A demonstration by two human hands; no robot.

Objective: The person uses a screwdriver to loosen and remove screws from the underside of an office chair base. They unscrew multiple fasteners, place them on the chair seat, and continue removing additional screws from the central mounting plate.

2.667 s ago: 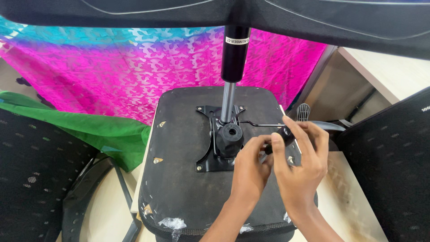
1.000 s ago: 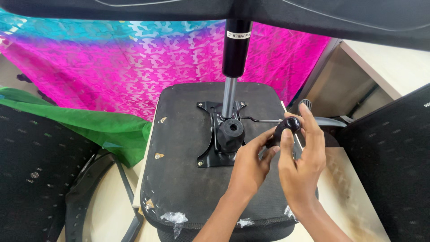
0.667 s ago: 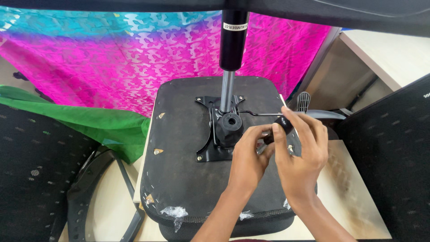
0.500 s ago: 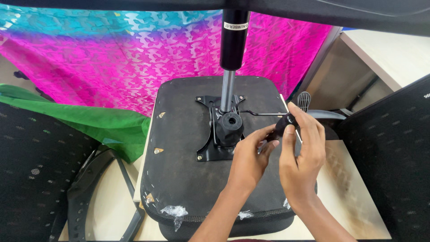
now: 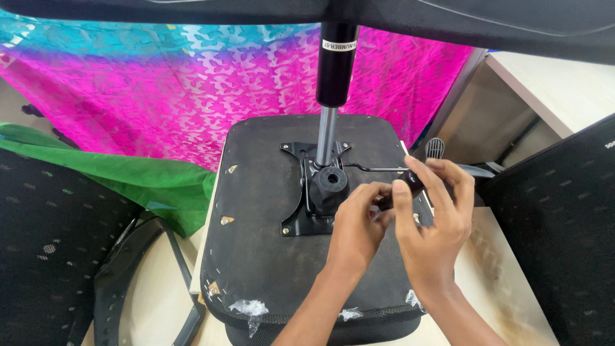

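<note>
An upturned black chair seat [image 5: 269,192] lies on a pale table. A black metal mechanism plate [image 5: 314,192] is bolted to its underside, with a gas cylinder [image 5: 335,70] standing up from it. A thin metal lever rod [image 5: 375,169] runs right from the plate to a black knob handle [image 5: 413,184]. My right hand [image 5: 435,224] is wrapped around that knob with fingers over its top. My left hand [image 5: 359,224] pinches the rod's inner end, just below the knob.
A pink and blue patterned cloth [image 5: 179,90] hangs behind, with a green cloth [image 5: 128,182] at left. Black mesh chair parts stand at left [image 5: 51,243] and right [image 5: 557,218]. A chair base [image 5: 320,9] spans the top. A grey armrest [image 5: 477,170] lies behind my right hand.
My right hand has twisted on the knob, its fingers shifting from upright to folded over it again. My left hand has stayed at the rod. The view shifted slightly.
</note>
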